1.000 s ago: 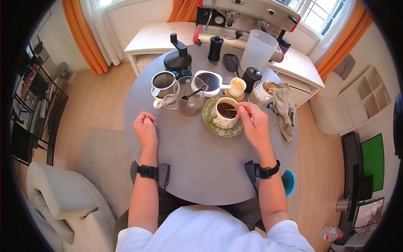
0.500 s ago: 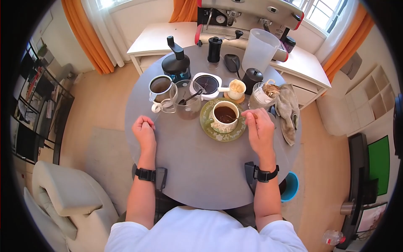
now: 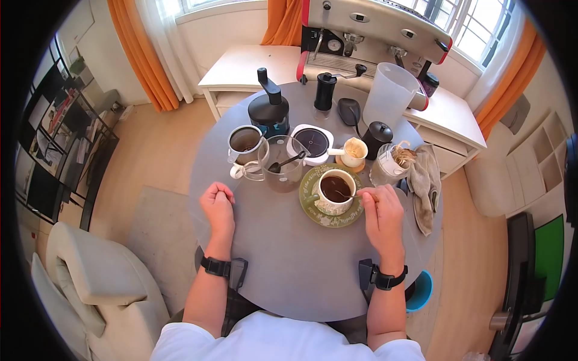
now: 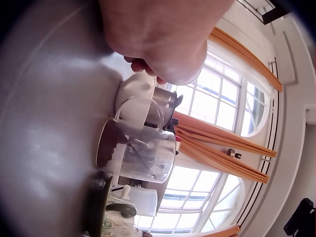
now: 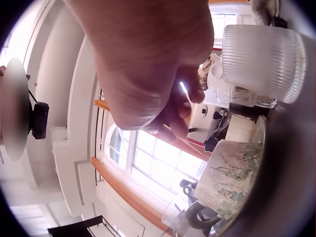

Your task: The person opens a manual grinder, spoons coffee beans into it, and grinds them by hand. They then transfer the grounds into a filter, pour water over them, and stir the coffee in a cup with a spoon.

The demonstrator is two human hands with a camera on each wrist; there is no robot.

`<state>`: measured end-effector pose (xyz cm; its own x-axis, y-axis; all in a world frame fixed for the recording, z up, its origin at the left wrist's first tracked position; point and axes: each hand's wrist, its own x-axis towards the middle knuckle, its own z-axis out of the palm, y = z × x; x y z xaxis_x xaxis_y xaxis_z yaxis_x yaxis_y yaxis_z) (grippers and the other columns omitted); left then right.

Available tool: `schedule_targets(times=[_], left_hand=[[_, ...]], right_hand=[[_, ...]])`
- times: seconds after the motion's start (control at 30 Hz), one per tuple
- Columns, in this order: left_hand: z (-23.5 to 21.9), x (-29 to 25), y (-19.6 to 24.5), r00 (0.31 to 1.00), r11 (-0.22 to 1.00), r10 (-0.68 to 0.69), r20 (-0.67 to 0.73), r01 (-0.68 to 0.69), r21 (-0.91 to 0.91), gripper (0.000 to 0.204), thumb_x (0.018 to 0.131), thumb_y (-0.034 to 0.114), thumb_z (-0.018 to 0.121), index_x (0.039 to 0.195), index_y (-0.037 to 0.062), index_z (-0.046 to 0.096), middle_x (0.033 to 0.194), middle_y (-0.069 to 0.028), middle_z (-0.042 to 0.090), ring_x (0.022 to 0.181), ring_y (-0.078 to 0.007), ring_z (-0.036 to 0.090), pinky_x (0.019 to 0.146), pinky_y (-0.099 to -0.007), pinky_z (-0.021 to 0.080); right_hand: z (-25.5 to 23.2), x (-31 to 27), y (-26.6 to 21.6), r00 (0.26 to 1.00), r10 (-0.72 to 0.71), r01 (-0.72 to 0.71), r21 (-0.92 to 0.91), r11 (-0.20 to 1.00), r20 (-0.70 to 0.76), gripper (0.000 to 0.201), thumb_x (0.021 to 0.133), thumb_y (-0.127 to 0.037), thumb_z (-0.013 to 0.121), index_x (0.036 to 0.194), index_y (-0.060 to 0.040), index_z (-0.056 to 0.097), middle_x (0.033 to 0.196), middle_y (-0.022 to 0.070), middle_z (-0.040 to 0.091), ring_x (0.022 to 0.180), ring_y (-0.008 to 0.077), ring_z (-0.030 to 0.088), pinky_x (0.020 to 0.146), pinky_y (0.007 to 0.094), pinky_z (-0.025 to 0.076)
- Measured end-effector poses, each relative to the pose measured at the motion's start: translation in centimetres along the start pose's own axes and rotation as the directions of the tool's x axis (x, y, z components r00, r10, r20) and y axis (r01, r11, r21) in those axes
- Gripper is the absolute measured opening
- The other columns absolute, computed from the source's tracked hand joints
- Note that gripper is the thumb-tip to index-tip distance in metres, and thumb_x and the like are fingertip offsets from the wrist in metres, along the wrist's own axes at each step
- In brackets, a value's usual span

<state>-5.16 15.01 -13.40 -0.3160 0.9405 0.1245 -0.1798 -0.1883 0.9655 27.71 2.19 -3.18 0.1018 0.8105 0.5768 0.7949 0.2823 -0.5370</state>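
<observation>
In the head view, my right hand (image 3: pixel 383 219) pinches the thin handle of a spoon (image 3: pixel 353 195), whose lower end dips into dark coffee (image 3: pixel 335 188). The coffee fills a patterned cup (image 3: pixel 332 207) that stands upright on a green saucer (image 3: pixel 312 218) with pale lettering. Seen from the right wrist, the cup (image 5: pixel 229 173) shows a leaf pattern, and the fingers are bent above its rim. My left hand (image 3: pixel 218 207) rests on the grey table with its fingers loosely curled and holds nothing. Nearest to it is a clear glass jug (image 3: pixel 283 180) with a dark spoon inside.
Behind the cup are a white scale (image 3: pixel 311 143), a small white-handled pot (image 3: pixel 354 150) and a black canister (image 3: pixel 378 138). A ribbed glass (image 3: pixel 384 168) and a cloth (image 3: pixel 424 186) lie right. Left stand a white mug (image 3: pixel 239 171) and a black grinder (image 3: pixel 268 111).
My right hand, with the spoon, has shifted rightward and nearer to me relative to the cup. The head view has tilted, so the table appears lower. My left hand stays put on the table.
</observation>
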Motion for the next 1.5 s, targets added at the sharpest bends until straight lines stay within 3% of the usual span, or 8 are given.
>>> schedule_targets(times=[0.1,0.4,0.63,0.83,0.93,1.1,1.3,1.5], left_hand=[[-0.1,0.0,-0.2,1.0,1.0,-0.002,0.007,0.002,0.01,0.026,0.083,-0.01,0.04,0.071,0.0032,0.058,0.065,-0.0034,0.055,0.057,-0.0104,0.049,0.054,-0.0248,0.037],[0.0,-0.2,0.0,1.0,1.0,-0.007,0.004,0.007,0.002,0.026,0.084,-0.011,0.039,0.071,0.003,0.057,0.065,-0.0035,0.055,0.057,-0.0106,0.049,0.053,-0.025,0.037],[-0.1,0.0,-0.3,1.0,1.0,-0.003,0.012,0.003,-0.022,0.026,0.084,-0.01,0.039,0.072,0.0035,0.058,0.065,-0.0031,0.054,0.057,-0.0102,0.049,0.053,-0.0249,0.037],[-0.1,0.1,-0.2,1.0,0.999,-0.001,0.016,0.002,-0.049,0.026,0.084,-0.01,0.039,0.072,0.0038,0.057,0.065,-0.0032,0.054,0.057,-0.0103,0.049,0.053,-0.0249,0.037],[-0.1,0.1,-0.3,1.0,0.999,0.004,0.017,-0.003,-0.037,0.026,0.084,-0.01,0.039,0.072,0.0037,0.057,0.065,-0.0034,0.055,0.057,-0.0103,0.049,0.053,-0.0249,0.037],[-0.3,0.1,-0.4,1.0,1.0,-0.005,0.022,0.005,-0.03,0.025,0.084,-0.01,0.039,0.072,0.0036,0.057,0.065,-0.0034,0.055,0.057,-0.0106,0.049,0.053,-0.0249,0.037],[-0.3,0.2,-0.4,1.0,1.0,-0.007,0.012,0.007,-0.017,0.026,0.084,-0.01,0.039,0.072,0.0034,0.057,0.065,-0.0036,0.055,0.057,-0.0108,0.049,0.053,-0.0251,0.037],[-0.2,0.0,0.0,1.0,1.0,-0.018,0.003,0.018,0.004,0.026,0.083,-0.01,0.038,0.072,0.0032,0.057,0.065,-0.0036,0.055,0.057,-0.0108,0.05,0.053,-0.0254,0.037]], right_hand=[[1.0,0.2,-0.8,0.998,-0.065,0.064,0.116,0.991,0.005,0.01,0.102,-0.008,0.066,0.104,-0.0008,0.073,0.088,0.0128,0.068,0.082,0.0323,0.062,0.073,0.0421,0.051],[0.9,0.2,0.9,0.996,-0.022,0.023,0.01,1.0,-0.088,0.011,0.104,-0.01,0.065,0.105,-0.0012,0.072,0.087,0.0128,0.067,0.082,0.032,0.061,0.073,0.0413,0.05],[0.7,0.0,-0.1,1.0,0.008,-0.008,0.107,0.994,0.004,0.013,0.104,-0.012,0.065,0.103,-0.0014,0.071,0.088,0.0125,0.066,0.082,0.0309,0.06,0.073,0.04,0.049],[1.5,0.2,0.8,0.993,-0.066,0.073,0.079,0.994,-0.096,0.014,0.105,-0.014,0.065,0.102,-0.0016,0.071,0.087,0.0122,0.065,0.082,0.0307,0.06,0.072,0.0391,0.049],[0.6,0.0,1.2,0.996,-0.022,0.022,0.004,1.0,-0.091,0.014,0.105,-0.014,0.065,0.102,-0.0019,0.072,0.086,0.0121,0.065,0.083,0.0304,0.061,0.072,0.0383,0.049],[0.5,-0.2,-0.2,0.995,0.095,-0.094,0.178,0.98,0.007,0.014,0.105,-0.013,0.064,0.103,-0.0022,0.072,0.085,0.0109,0.064,0.084,0.0286,0.061,0.074,0.038,0.049],[1.8,0.2,0.8,0.996,-0.013,0.022,0.1,0.995,-0.089,0.013,0.106,-0.012,0.064,0.103,-0.0022,0.072,0.084,0.0094,0.065,0.083,0.027,0.061,0.074,0.0379,0.049],[0.8,-0.2,1.1,0.993,0.077,-0.071,0.078,0.994,-0.085,0.014,0.106,-0.013,0.063,0.103,-0.0024,0.072,0.083,0.0088,0.065,0.083,0.0259,0.062,0.074,0.0373,0.049]])
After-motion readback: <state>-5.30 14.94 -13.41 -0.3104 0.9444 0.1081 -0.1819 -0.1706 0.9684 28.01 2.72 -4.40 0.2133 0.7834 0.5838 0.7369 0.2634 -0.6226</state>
